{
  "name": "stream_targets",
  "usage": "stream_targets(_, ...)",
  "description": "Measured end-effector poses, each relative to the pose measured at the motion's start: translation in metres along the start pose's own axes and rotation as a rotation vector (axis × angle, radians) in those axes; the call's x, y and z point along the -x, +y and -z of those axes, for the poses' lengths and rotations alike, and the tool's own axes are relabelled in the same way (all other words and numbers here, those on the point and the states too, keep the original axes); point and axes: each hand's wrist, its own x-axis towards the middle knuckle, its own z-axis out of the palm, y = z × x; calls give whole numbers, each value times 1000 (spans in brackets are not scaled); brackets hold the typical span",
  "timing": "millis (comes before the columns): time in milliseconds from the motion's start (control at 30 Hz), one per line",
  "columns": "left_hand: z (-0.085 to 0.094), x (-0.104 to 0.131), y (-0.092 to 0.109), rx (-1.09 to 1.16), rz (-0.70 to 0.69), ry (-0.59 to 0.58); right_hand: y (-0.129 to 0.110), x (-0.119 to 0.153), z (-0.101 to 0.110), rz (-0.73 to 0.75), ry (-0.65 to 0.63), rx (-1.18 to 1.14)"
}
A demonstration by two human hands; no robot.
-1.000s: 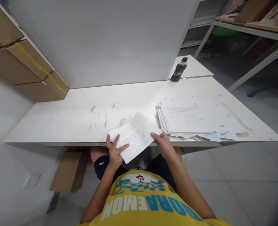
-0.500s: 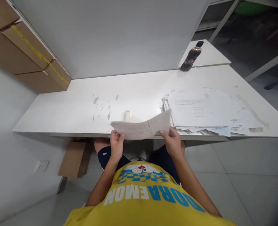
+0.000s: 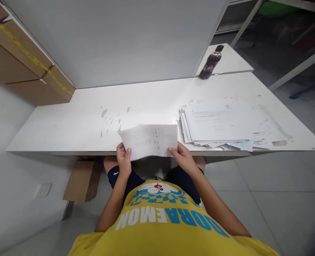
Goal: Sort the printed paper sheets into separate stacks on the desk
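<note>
A printed sheaf of paper (image 3: pixel 149 141) is held up at the desk's front edge, its text side facing me. My left hand (image 3: pixel 124 160) pinches its lower left corner, thumb on the front. At the lower right edge my right hand (image 3: pixel 183 156) grips it the same way. Whether it is one sheet or a few, I cannot tell. To the right of it, a messy stack of papers (image 3: pixel 218 124) lies on the white desk (image 3: pixel 80 117). The small pale object behind the paper is now hidden.
A cola bottle (image 3: pixel 211 63) stands at the back right by the grey partition (image 3: pixel 120 42). Cardboard boxes (image 3: pixel 29 67) are piled at the left, and another carton (image 3: pixel 81 181) sits under the desk. Dark smudges mark the desktop left of the paper.
Both hands have shifted the paper slightly left and tipped it upright, so more of its printed face shows. It now covers the small pale object on the desk.
</note>
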Motion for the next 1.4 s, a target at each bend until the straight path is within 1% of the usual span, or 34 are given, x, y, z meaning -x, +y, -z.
stream_targets(100,22,18,4,-72,144,4,3,13,3,-89,-102,16)
stream_targets(200,37,31,1,-131,300,-30,20,27,-2,-194,-128,-57)
stream_targets(267,39,33,0,-179,341,-58,32,35,-7,-248,-93,-123)
stream_targets(367,33,27,2,-248,329,-104,42,42,-9,-278,4,-180)
stream_targets(500,20,9,7,-369,245,-202,41,47,0,-294,151,-168)
stream_targets(633,9,-1,11,-553,140,-309,40,51,16,-310,221,-162)
stream_targets(700,5,0,13,-692,63,-288,41,53,21,-304,251,-140)
stream_targets(733,3,1,14,-771,-4,-252,41,53,22,-302,263,-129)
stream_targets(800,-2,4,15,-907,-201,-193,42,53,23,-310,279,-121)
stream_targets(833,-4,4,15,-950,-315,-208,42,53,23,-315,280,-126)
stream_targets(900,-8,3,15,-1000,-500,-328,43,51,21,-318,267,-142)
stream_targets(933,-10,2,14,-1011,-554,-397,43,50,20,-316,257,-149)
stream_targets(967,-12,1,13,-1017,-580,-451,44,50,19,-311,246,-154)
stream_targets(1000,-13,0,11,-1020,-586,-479,45,49,19,-306,238,-159)
stream_targets(1033,-14,-1,9,-1022,-582,-480,46,49,18,-302,235,-162)
stream_targets(1167,-17,1,1,-1071,-554,-425,51,49,17,-287,241,-162)
stream_targets(1300,-21,6,-3,-1121,-502,-444,49,48,17,-278,252,-98)
stream_targets(1400,-22,4,1,-1127,-481,-473,39,45,15,-248,258,-17)
